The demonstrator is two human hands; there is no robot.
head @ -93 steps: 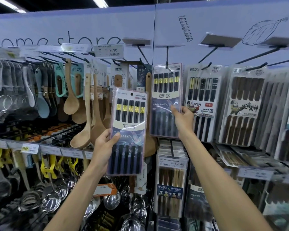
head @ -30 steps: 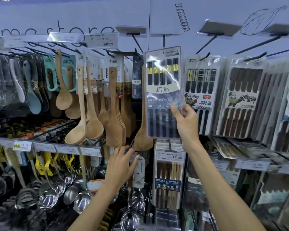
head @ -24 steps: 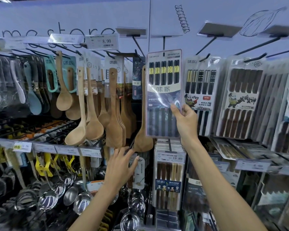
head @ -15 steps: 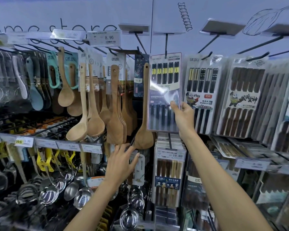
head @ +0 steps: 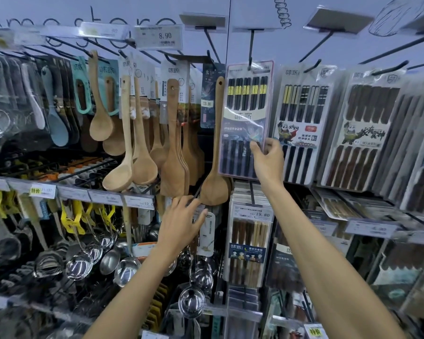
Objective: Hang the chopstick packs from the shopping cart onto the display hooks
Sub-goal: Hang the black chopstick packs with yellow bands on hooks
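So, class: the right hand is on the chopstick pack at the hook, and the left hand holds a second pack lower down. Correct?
Not quite. In the head view the left hand is open and holds nothing. The right hand is on the chopstick pack at the hook, as stated.

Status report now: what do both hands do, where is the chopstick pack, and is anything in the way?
Right hand grips chopstick pack at lower edge. Left hand open, empty, below wooden spatula. Pack top at display hook. Nothing blocking.
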